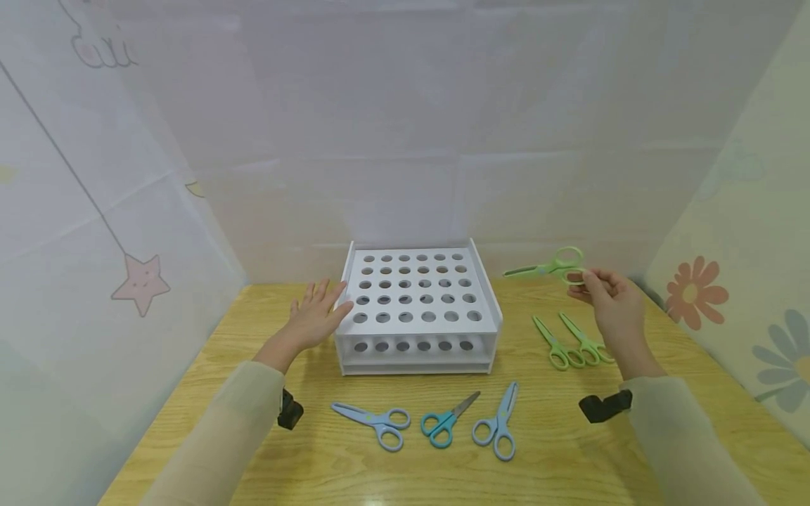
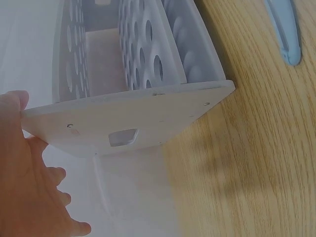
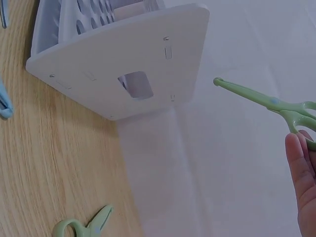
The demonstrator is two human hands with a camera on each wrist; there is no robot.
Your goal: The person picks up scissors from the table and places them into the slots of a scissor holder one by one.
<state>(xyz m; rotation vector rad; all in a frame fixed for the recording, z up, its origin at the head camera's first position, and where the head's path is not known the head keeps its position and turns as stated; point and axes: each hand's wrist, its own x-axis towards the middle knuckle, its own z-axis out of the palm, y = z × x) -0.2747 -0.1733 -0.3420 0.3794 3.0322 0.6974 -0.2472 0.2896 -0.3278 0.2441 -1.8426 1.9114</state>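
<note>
My right hand (image 1: 612,299) pinches one handle loop of a pair of green scissors (image 1: 545,268), held up above the table with the blades pointing left toward the rack. In the right wrist view, the green scissors (image 3: 264,98) look closed, with finger and thumb on the lower loop. A white rack (image 1: 418,309) with rows of round holes stands at the table's middle. At its left side wall my left hand (image 1: 314,316) has its fingers spread, and the thumb touches the top edge. The left wrist view shows the thumb at the corner of the rack's side panel (image 2: 148,116).
Two more green scissors (image 1: 553,344) lie right of the rack. In front of it lie light blue scissors (image 1: 373,419), teal scissors (image 1: 446,422) with bare metal blades, and another light blue pair (image 1: 500,425). A pale sheet (image 1: 380,140) hangs behind the wooden table (image 1: 304,464).
</note>
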